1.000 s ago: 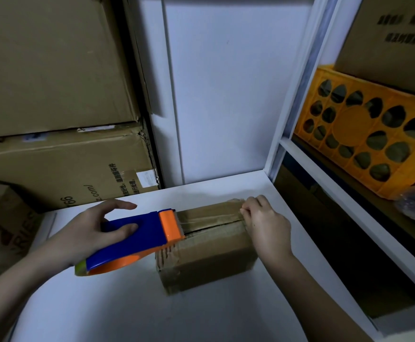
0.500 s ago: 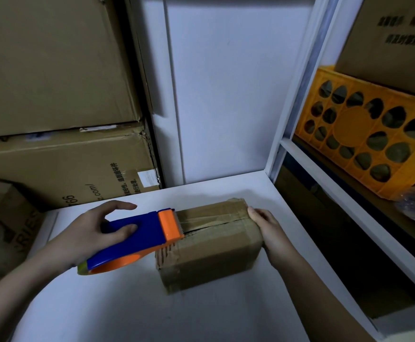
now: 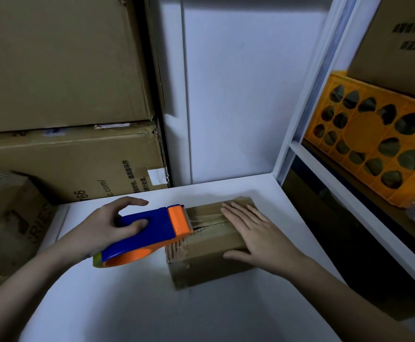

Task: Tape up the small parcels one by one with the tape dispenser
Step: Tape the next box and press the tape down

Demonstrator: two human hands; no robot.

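A small brown cardboard parcel [image 3: 208, 257] lies on the white table [image 3: 139, 307], with clear tape running along its top seam. My left hand [image 3: 105, 228] grips the blue and orange tape dispenser [image 3: 149, 233], whose orange toothed end sits at the parcel's left top edge. My right hand [image 3: 255, 230] lies flat on the right part of the parcel's top, fingers straight and pointing left, thumb down the front face.
Large cardboard boxes [image 3: 61, 154] are stacked at the back left, and a smaller box [image 3: 9, 218] stands at the left edge. A white shelf frame [image 3: 324, 169] rises on the right, with an orange plastic crate [image 3: 379, 146] on its shelf.
My right hand has moved from the parcel's far right end onto its top and now lies flat there. The dispenser and my left hand have stayed at the left edge.
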